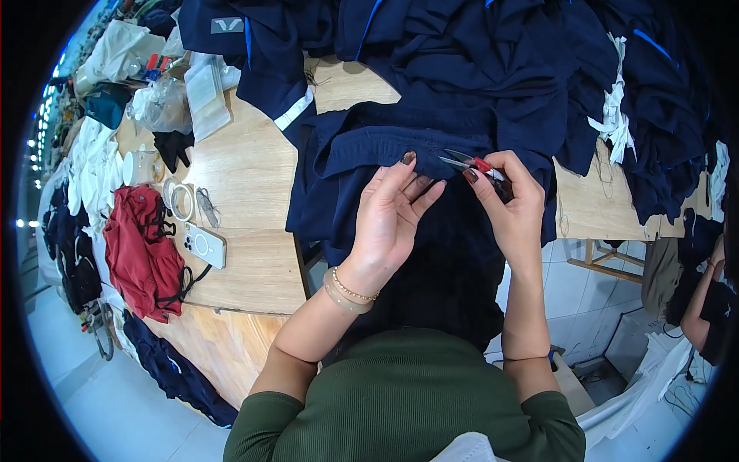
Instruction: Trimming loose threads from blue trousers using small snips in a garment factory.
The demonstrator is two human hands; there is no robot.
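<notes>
A navy garment [331, 202] with a gathered elastic waistband [369, 146] lies spread before me, over the table's near edge. My left hand [389, 212] is palm up at the waistband, its fingers curled and its thumb tip against the cloth. It appears to pinch the garment there; the exact grip is partly hidden. In my right hand [514, 204] is a pair of thread snips [481, 164] with red on the handle. Its pointed blades are apart and point left, over the waistband, just right of my left fingertips.
More navy garments [485, 54] pile across the far side of the wooden table [246, 177]. At left are a red garment [142, 250], a phone [205, 246], a tape roll [182, 202] and plastic bags [162, 104]. White cloth strips [614, 108] hang at right; another person's arm [699, 304] shows far right.
</notes>
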